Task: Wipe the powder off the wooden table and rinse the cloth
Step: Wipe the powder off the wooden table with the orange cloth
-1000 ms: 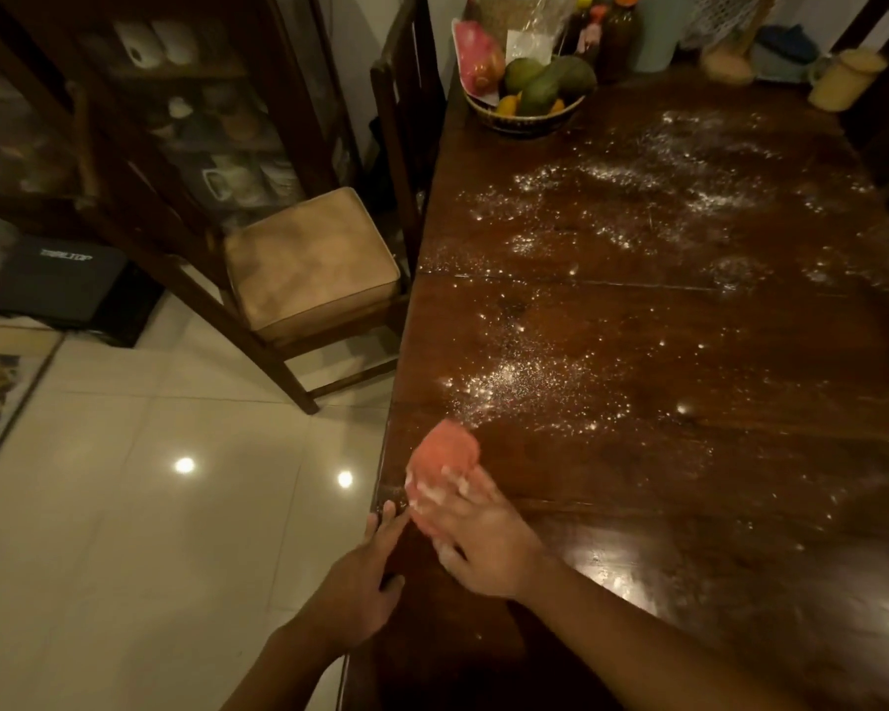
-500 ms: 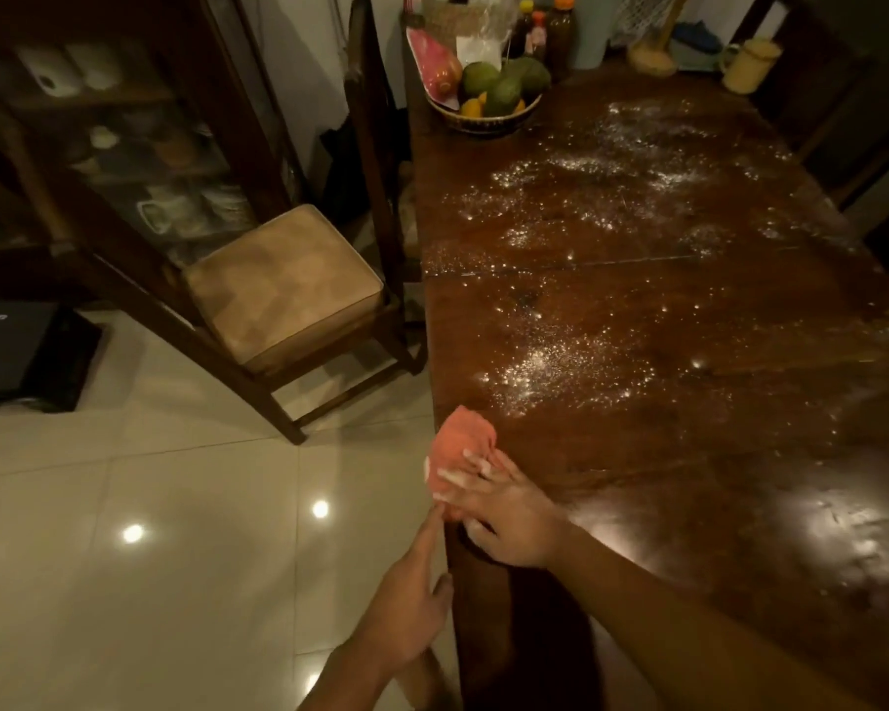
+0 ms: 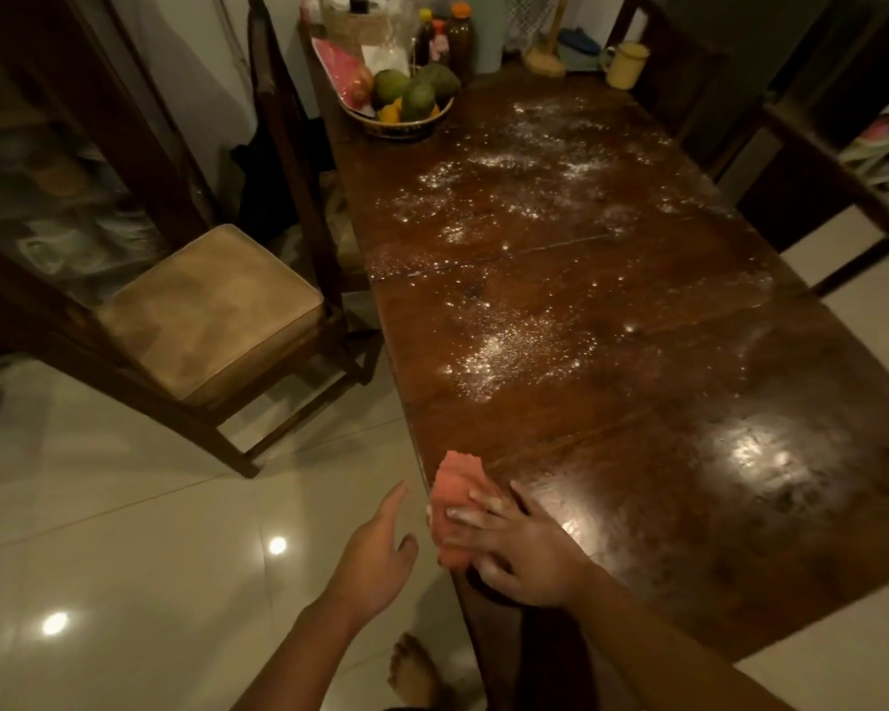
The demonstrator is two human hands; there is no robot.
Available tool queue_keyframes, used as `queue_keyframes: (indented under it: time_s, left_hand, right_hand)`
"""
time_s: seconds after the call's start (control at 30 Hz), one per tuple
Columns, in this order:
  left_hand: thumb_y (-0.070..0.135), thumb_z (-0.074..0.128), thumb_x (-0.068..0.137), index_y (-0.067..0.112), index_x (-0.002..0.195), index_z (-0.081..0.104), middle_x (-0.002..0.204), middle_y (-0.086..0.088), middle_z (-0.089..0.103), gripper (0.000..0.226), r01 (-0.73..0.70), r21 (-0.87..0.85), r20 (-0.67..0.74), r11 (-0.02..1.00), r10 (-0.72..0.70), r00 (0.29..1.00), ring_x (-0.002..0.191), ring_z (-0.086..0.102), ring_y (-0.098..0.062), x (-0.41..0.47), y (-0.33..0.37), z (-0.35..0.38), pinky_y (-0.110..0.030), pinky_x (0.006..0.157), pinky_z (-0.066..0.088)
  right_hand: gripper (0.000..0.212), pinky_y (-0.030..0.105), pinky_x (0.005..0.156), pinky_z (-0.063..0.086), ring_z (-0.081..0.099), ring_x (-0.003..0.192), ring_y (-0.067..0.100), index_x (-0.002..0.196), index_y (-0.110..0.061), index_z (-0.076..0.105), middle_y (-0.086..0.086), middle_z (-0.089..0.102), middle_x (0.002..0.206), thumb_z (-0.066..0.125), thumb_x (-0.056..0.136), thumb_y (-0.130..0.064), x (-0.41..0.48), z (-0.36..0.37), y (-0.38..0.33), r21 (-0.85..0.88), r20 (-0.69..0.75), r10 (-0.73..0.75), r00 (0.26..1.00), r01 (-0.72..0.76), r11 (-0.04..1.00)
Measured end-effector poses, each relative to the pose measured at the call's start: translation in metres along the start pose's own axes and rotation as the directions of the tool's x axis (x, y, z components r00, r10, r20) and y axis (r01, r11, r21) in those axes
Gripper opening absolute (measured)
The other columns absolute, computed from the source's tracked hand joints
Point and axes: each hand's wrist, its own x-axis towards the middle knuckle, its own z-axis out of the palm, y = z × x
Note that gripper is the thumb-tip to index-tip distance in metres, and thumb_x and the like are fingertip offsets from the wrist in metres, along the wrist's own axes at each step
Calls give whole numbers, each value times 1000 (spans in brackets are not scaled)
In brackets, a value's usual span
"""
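I'm pressing my right hand [image 3: 527, 549] flat on the cloth [image 3: 452, 497], with my fingers [image 3: 476, 513] stretched over it rather than gripping it, and white dust is showing on them. The cloth is lying bunched at the table's [image 3: 637, 454] left edge, close to the near corner. My left hand [image 3: 381, 551] is hovering just off that edge, loose and holding nothing, beside the cloth but apart from it. Powder [image 3: 509, 351] is lying in patches across the middle and far half of the table, well apart from the cloth. I'm judging the cloth to be soft, light and limp, so it will be sliding easily on the polished wood. A flat palm suits wiping. For rinsing, I'd be gathering it up by the bunched middle, with the powder folded inside.
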Motion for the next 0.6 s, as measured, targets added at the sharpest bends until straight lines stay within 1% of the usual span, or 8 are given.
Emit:
queue_keyframes:
  time_s: [0.1, 0.17, 0.27, 0.37, 0.4, 0.47, 0.53, 0.6]
  left_hand:
    - [16, 54, 99, 27, 158, 20, 158, 0, 37, 69, -6, 26, 44, 1000, 5, 999, 144, 36, -14, 6, 2, 4, -17, 110, 29]
    - [17, 53, 98, 28, 158, 17, 157, 0, 39, 71, -23, 56, 93, 998, 18, 995, 142, 40, -14, 5, 4, 10, -14, 106, 30]
    - [17, 53, 98, 32, 159, 9, 157, 2, 38, 76, -15, 54, 157, 998, 6, 988, 141, 41, -15, 0, 5, 20, -12, 102, 30]
    - [17, 53, 99, 30, 158, 8, 159, 0, 35, 75, 28, 78, 165, 997, -41, 985, 143, 39, -18, -6, -1, 23, -13, 104, 29]
    - [17, 53, 98, 31, 158, 9, 158, -3, 37, 76, 34, 88, 160, 996, -48, 986, 141, 43, -20, -6, -3, 22, -15, 106, 32]
    - [18, 53, 98, 36, 157, 10, 156, -5, 41, 76, 22, 98, 151, 995, -37, 988, 136, 48, -27, -5, -4, 18, -26, 113, 34]
    - [22, 51, 99, 43, 155, 6, 164, -3, 23, 75, -22, 142, 158, 990, 0, 987, 148, 29, -24, 0, 4, 15, -41, 124, 17]
    - [26, 49, 100, 41, 156, 2, 167, -3, 0, 75, -84, 251, 148, 964, 48, 988, 154, 3, -18, 10, 19, 13, -50, 124, -3]
  right_hand:
    - [50, 51, 124, -6, -8, 154, 2, 153, -57, 19, -28, 4, 164, 30, 105, -48, 20, -10, 9, 32, -100, 343, 934, -342, 939]
    - [50, 48, 123, -10, -8, 155, 10, 155, -52, 18, -24, 4, 165, 26, 106, -48, 52, -16, 3, 90, -141, 471, 871, -463, 882]
    - [53, 45, 122, -11, -6, 156, 21, 157, -44, 23, -13, 13, 168, 27, 104, -44, 86, -17, -10, 46, -124, 375, 918, -373, 927]
    - [50, 45, 125, -1, 3, 156, 13, 153, -45, 32, -16, 24, 165, 28, 103, -47, 69, -15, -2, -45, -68, 159, 985, -162, 986]
    - [48, 45, 125, 2, 4, 155, 9, 151, -47, 33, -20, 25, 163, 28, 103, -49, 56, -14, 6, -46, -76, 146, 986, -150, 988]
    - [48, 51, 124, 3, -2, 154, 3, 150, -55, 27, -26, 20, 163, 25, 102, -54, 26, -14, 23, -42, -120, 257, 959, -263, 964]
    - [49, 57, 122, -3, -10, 153, 4, 148, -64, 14, -29, 9, 163, 17, 99, -60, -4, -13, 41, -2, -153, 496, 855, -502, 865]
    - [51, 64, 119, -8, -13, 154, 18, 148, -65, 4, -28, 0, 165, 17, 99, -60, -27, -14, 59, 96, -152, 757, 635, -753, 651]
